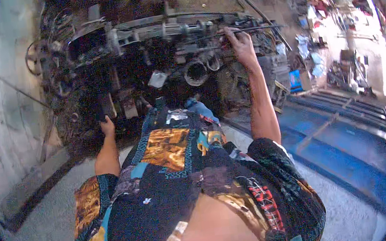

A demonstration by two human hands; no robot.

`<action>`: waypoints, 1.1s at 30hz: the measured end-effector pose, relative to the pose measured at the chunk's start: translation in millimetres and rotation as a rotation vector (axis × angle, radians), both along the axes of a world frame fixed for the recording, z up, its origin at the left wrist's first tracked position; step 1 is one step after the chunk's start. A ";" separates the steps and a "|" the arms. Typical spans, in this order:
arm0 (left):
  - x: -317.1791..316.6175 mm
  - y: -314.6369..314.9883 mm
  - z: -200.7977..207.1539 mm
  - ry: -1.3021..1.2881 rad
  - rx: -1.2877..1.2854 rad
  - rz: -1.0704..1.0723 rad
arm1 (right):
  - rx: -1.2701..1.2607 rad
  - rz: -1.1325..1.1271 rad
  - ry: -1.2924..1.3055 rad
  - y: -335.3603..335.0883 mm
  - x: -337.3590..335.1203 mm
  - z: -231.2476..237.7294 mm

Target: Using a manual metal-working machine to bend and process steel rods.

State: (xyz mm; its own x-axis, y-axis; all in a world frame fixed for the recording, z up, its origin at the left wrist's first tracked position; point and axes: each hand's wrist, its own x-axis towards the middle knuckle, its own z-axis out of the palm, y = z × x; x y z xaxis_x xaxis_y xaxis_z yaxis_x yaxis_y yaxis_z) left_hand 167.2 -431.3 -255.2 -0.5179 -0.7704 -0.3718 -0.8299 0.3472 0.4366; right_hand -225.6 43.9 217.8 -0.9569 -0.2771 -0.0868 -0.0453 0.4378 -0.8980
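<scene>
A dark metal lathe [163,33] stretches across the far side in front of me. My right hand [240,45] reaches over its right end, fingers closed on a thin dark rod [263,28] that lies crosswise near the machine's shaft. Lower down at the left, my left hand [107,126] is closed against the dark front of the machine; what its fingers grip is hidden in shadow. Close to that hand stands a short, light-edged bar [112,105]. Metal rings [195,73] sit on the machine's front, between my two hands.
A pale square piece [157,79] lies on the machine's middle. To the right is a blue metal frame with bars [333,127], and beyond it a blue box [299,80] and cluttered parts [351,69]. A pale wall [7,95] stands at the left.
</scene>
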 end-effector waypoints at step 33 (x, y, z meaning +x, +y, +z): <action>-37.4 300.9 214.5 -0.160 0.334 -0.347 | 0.439 -0.703 -0.019 279.2 -38.0 -326.6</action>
State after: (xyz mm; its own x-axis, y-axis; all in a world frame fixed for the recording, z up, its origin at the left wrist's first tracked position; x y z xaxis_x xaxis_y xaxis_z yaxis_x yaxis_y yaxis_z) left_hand 129.9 -130.4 -40.7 -0.6389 -0.3879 -0.6643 -0.7558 0.4775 0.4481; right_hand -263.6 323.1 -108.7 -0.8914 0.4485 -0.0659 0.3837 0.6691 -0.6364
